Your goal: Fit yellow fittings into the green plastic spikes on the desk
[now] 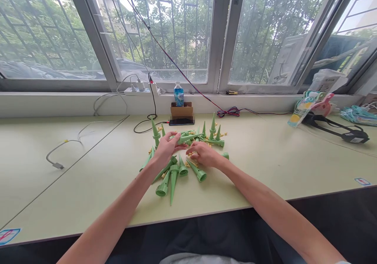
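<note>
My left hand (167,147) is closed around a green plastic watering spike (188,137), whose pointed end reaches to the right above the pile. Just right of it, my right hand (204,154) is low over the table with curled fingers, and a small yellow piece (190,154) shows at the fingertips. Several more green spikes lie nearer to me, among them one with its tip toward me (173,179) and one with its threaded opening facing me (162,188). Behind the hands, a few spikes stand upright, such as a tall spike (212,128). Small yellow pieces are scattered among them.
A phone (182,121) lies behind the pile, before a cardboard box (182,110) and a blue-labelled bottle (178,95). Cables (231,111) run along the back. A black strapped device (338,129) is at the right; a white cable (55,164) lies left on the table (265,165).
</note>
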Action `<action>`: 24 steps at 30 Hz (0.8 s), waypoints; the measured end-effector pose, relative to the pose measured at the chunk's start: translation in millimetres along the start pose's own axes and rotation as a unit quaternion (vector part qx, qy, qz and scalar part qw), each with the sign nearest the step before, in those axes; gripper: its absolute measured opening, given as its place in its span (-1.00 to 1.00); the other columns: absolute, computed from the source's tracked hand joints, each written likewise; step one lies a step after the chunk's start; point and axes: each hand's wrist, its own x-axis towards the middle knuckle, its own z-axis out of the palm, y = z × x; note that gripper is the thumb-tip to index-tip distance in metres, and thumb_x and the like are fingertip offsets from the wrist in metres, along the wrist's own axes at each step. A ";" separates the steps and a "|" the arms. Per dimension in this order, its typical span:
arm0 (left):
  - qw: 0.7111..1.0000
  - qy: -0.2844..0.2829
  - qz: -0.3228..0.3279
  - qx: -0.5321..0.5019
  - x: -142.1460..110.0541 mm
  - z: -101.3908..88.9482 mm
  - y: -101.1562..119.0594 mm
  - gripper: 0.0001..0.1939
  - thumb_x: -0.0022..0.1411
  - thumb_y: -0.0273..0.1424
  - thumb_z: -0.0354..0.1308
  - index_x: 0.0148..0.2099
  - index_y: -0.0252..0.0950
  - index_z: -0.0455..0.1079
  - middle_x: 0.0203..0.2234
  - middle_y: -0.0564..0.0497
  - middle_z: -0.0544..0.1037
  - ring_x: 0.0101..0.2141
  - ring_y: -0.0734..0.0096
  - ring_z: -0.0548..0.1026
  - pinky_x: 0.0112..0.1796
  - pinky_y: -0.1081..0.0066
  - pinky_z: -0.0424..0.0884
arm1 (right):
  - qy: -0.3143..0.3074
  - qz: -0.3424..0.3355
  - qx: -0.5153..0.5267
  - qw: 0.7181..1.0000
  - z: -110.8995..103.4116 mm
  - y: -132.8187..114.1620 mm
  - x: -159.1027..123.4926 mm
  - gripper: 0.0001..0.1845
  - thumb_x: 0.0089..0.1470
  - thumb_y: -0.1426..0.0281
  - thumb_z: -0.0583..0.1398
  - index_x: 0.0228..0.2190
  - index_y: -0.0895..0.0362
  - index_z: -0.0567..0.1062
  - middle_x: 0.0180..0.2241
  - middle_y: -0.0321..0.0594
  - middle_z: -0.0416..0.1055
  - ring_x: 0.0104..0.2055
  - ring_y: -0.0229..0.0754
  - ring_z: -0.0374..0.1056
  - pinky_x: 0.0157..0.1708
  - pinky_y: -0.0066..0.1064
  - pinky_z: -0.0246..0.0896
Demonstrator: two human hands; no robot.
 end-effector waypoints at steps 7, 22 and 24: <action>0.993 -0.022 0.035 0.115 3.2 -3.4 -9.0 -0.55 0.04 -0.02 0.31 -0.31 -0.33 0.39 -0.60 0.05 0.47 -0.61 0.46 0.44 -0.52 0.44 0.42 | 0.013 -0.006 0.032 0.999 0.1 -0.5 -0.4 -0.78 0.04 0.58 0.21 -0.29 0.15 0.62 -0.27 -0.16 0.52 -0.28 -0.22 0.40 -0.24 -0.42 0.23; 0.958 -0.121 0.045 0.257 -6.4 -2.5 -0.7 -0.62 0.13 -0.05 0.22 -0.24 -0.27 0.37 -0.60 0.03 0.50 -0.56 0.43 0.43 -0.51 0.47 0.32 | 0.116 -0.017 0.055 0.992 -7.5 -5.3 -2.5 -0.83 0.11 0.57 0.20 -0.40 0.14 0.58 -0.37 -0.24 0.36 -0.41 -0.30 0.26 -0.34 -0.42 0.18; 0.956 -0.130 0.053 0.259 -5.6 -2.0 -2.3 -0.63 0.18 -0.04 0.17 -0.20 -0.26 0.35 -0.59 0.04 0.50 -0.55 0.42 0.43 -0.50 0.46 0.34 | 0.136 -0.025 0.060 0.989 -8.0 -4.4 -2.2 -0.82 0.11 0.58 0.19 -0.40 0.14 0.58 -0.38 -0.25 0.34 -0.41 -0.31 0.26 -0.34 -0.43 0.19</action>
